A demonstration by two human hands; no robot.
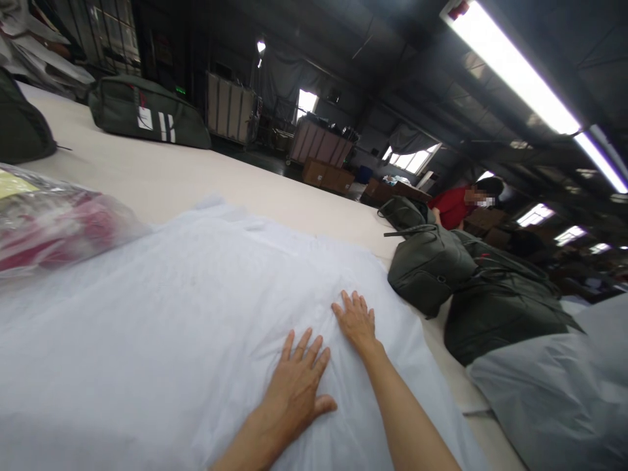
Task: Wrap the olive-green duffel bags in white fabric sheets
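Cloth, white and thin, spreads over the near part of a pale work surface, reaching the near edge of our view and stopping short of the surface's far edge. We rest both hands on it, palms down, toward its right side. Our left hand lies nearer to us with its fingers a little apart and its thumb held out sideways; our right hand lies just beyond it, fingers loosely fanned. We pinch nothing with either hand. Fine creases run around both palms, so we judge that the flat contact serves to press or smooth the layer rather than to grip it. At the surface's left edge, a clear plastic bag with pink and white contents touches the cloth, perhaps put there to leave the middle free for our hands. Along the far edge, toward the far left corner, stands a dark green striped bag with a white tag, and another green bag is cut off by the frame. Past the cloth's right border we see a cluster of dark green bags, seemingly grouped to keep them aside, with grey sheeting nearer us. Beyond them a co-worker in red leans in; we cannot tell whether that person grips a bag.
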